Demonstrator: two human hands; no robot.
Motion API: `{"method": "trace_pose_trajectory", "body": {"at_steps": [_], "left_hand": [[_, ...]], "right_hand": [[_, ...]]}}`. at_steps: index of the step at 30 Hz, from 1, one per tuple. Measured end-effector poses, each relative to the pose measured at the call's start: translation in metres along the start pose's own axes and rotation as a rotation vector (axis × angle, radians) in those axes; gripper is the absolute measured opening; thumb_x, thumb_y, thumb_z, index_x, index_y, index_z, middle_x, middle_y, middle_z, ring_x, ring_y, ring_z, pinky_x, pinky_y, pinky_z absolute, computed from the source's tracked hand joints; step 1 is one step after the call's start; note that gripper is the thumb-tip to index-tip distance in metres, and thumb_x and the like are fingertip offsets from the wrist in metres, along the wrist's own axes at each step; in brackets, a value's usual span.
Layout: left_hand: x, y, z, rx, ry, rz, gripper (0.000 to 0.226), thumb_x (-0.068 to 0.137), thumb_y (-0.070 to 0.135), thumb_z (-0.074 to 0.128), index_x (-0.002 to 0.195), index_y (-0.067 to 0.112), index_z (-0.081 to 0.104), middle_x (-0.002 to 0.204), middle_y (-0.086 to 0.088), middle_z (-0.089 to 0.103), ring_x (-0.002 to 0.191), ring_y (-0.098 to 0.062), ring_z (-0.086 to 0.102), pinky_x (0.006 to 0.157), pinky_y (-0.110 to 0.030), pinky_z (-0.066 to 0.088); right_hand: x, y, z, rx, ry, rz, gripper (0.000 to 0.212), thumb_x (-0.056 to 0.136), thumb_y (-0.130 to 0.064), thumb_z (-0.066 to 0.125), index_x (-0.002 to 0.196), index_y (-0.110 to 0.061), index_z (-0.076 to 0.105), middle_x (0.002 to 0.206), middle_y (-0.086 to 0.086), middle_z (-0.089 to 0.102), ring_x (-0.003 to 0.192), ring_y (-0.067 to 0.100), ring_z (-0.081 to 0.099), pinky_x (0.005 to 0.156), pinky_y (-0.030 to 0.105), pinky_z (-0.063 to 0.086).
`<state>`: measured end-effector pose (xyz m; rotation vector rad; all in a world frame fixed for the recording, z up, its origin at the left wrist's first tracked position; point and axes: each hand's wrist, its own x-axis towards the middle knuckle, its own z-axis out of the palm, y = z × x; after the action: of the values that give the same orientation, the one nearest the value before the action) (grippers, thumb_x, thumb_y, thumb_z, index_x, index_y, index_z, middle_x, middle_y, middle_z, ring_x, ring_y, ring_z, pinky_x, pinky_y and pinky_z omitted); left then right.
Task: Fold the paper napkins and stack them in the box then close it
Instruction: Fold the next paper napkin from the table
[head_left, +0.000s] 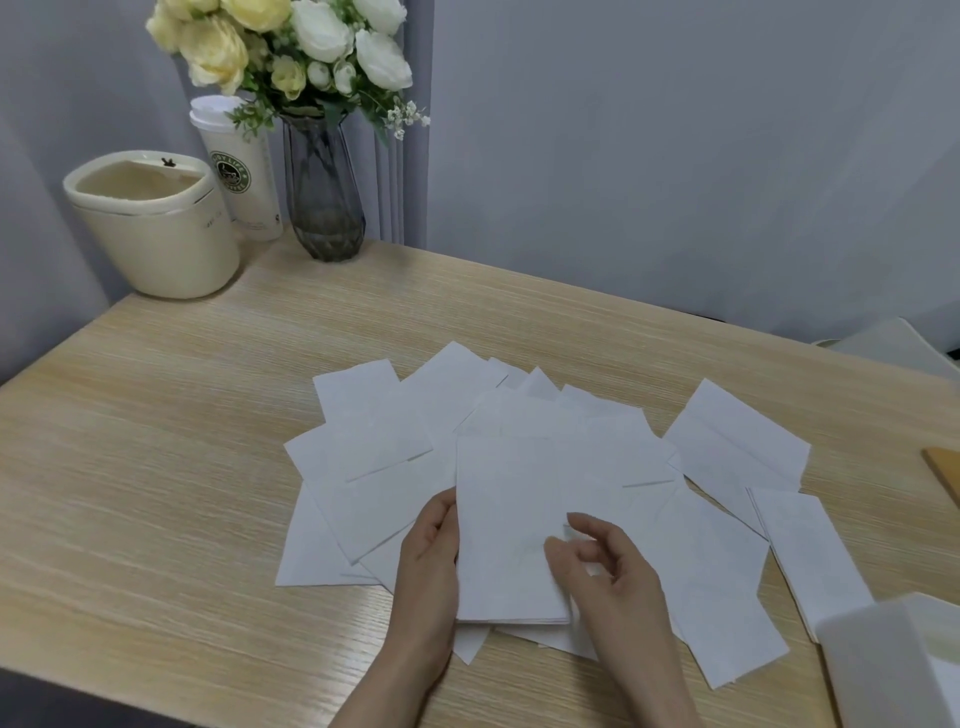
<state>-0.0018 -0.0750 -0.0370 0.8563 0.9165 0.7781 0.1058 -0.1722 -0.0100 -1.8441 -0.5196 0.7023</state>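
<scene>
Hands (519, 566) either side of top napkin (506, 525)

A wooden table (182, 441) carries scattered napkins (363, 415), a vase (324, 197), a cup (249, 176), a cream pot (156, 228) and a box (883, 670) at the right corner

Single head cam, wide-angle, looking forward and down across the wooden table (156, 441) from the person's seat at its near edge. It's sitting close: both forearms are entering at the bottom edge, and the grey wall (675, 156) behind the table is filling the top. No second view, so no overlap.
</scene>
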Motion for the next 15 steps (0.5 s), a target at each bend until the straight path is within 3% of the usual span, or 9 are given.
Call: {"method": "trace_pose_trajectory", "body": {"at_steps": [2,4,9,15], "left_hand": [[-0.001,0.0,0.001,-0.002,0.012,0.001,0.023,0.098,0.024,0.053,0.09,0.03,0.074,0.098,0.0,0.075,0.088,-0.014,0.071,0.078,-0.034,0.053],[-0.001,0.0,0.002,0.008,0.037,0.016,0.025,0.1,0.026,0.05,0.092,0.03,0.074,0.099,0.003,0.075,0.091,-0.012,0.071,0.081,-0.034,0.053],[-0.007,0.001,0.007,0.043,0.063,0.106,0.032,0.103,0.03,0.043,0.093,0.031,0.074,0.097,0.011,0.074,0.091,-0.001,0.068,0.069,-0.012,0.05],[-0.01,0.001,0.014,0.097,-0.005,0.117,0.026,0.102,0.013,0.045,0.101,0.026,0.067,0.097,-0.001,0.076,0.089,-0.019,0.072,0.069,-0.025,0.055]], "right_hand": [[0.0,-0.001,0.001,0.061,-0.068,0.029,0.018,0.085,-0.021,0.069,0.1,-0.029,0.065,0.075,0.004,0.07,0.077,0.007,0.066,0.072,0.015,0.047],[-0.002,-0.001,0.001,0.109,-0.113,0.034,0.015,0.087,-0.015,0.067,0.098,-0.024,0.069,0.078,0.012,0.072,0.076,0.008,0.069,0.068,0.011,0.049],[-0.006,-0.003,0.002,0.151,-0.149,0.003,0.015,0.09,-0.01,0.061,0.101,-0.018,0.069,0.078,-0.001,0.076,0.079,0.007,0.071,0.067,0.009,0.048],[-0.008,-0.002,0.001,0.089,-0.171,-0.069,0.028,0.097,-0.009,0.05,0.109,-0.026,0.069,0.097,-0.011,0.075,0.096,0.002,0.067,0.081,0.013,0.049]]}}
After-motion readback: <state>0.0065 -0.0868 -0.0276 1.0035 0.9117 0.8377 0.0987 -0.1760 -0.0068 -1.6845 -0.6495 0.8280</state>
